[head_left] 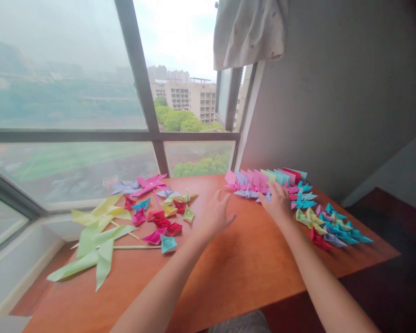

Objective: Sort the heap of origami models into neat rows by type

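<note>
My left hand (217, 212) hovers over the wooden table (235, 273) with fingers stretched out and apart, holding nothing. My right hand (276, 201) reaches toward a row of folded paper pieces (263, 181) in pink, purple, green and red at the table's far side. Its fingertips touch a lilac folded piece (266, 196); whether they grip it I cannot tell. More folded pieces (333, 224) in blue, yellow and red trail off to the right of that hand.
Left of my hands lie several small folded paper shapes (162, 217) and large paper pinwheels (97, 245) on sticks, green, yellow and pink. A big window (90, 92) runs along the far edge. A grey wall (333, 92) stands at the right.
</note>
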`<state>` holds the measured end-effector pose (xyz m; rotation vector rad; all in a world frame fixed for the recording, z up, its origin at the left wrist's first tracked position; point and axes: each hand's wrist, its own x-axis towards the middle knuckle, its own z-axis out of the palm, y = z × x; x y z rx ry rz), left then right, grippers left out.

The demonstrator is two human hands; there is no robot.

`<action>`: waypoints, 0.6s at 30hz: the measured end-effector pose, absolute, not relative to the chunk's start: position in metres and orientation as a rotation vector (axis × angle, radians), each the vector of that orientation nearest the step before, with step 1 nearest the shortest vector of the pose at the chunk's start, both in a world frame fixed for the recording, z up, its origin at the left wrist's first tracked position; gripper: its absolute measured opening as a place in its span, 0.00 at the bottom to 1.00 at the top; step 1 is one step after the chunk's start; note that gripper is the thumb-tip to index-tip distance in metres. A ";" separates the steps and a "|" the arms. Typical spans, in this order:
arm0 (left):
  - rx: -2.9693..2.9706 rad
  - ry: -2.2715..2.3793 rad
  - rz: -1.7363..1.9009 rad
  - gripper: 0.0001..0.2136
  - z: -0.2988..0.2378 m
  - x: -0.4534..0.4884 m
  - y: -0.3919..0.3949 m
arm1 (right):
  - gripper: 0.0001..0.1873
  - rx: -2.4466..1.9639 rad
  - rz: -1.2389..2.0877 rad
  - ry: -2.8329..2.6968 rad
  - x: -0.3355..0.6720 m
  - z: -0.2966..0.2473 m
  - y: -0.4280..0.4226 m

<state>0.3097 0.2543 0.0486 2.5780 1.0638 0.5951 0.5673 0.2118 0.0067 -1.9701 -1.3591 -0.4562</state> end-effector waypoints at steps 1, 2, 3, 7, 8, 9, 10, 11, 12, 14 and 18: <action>2.562 1.058 0.599 0.32 0.047 0.325 0.262 | 0.28 -2.047 -0.490 -1.332 0.584 0.005 0.206; 2.550 1.065 0.600 0.33 0.046 0.339 0.270 | 0.30 -2.110 -0.501 -1.315 0.598 0.002 0.202; 2.536 1.080 0.598 0.34 0.045 0.354 0.278 | 0.31 -2.159 -0.494 -1.311 0.611 -0.001 0.200; 2.510 1.118 0.592 0.38 0.043 0.400 0.301 | 0.31 -2.214 -0.433 -1.379 0.637 -0.013 0.202; 2.513 1.115 0.589 0.38 0.042 0.409 0.304 | 0.31 -2.210 -0.427 -1.391 0.639 -0.014 0.205; 2.518 1.112 0.584 0.38 0.041 0.416 0.306 | 0.31 -2.206 -0.424 -1.397 0.640 -0.015 0.208; 2.523 1.109 0.577 0.38 0.040 0.422 0.307 | 0.32 -2.204 -0.420 -1.400 0.640 -0.015 0.211; 2.528 1.108 0.568 0.38 0.039 0.427 0.307 | 0.33 -2.207 -0.413 -1.404 0.640 -0.014 0.214; 2.533 1.109 0.559 0.37 0.037 0.431 0.307 | 0.35 -2.213 -0.406 -1.414 0.639 -0.013 0.216; 2.546 1.112 0.538 0.34 0.034 0.436 0.306 | 0.36 -2.236 -0.401 -1.444 0.638 -0.012 0.221; 2.584 1.094 0.503 0.24 0.030 0.439 0.303 | 0.27 -2.299 -0.432 -1.520 0.636 -0.011 0.228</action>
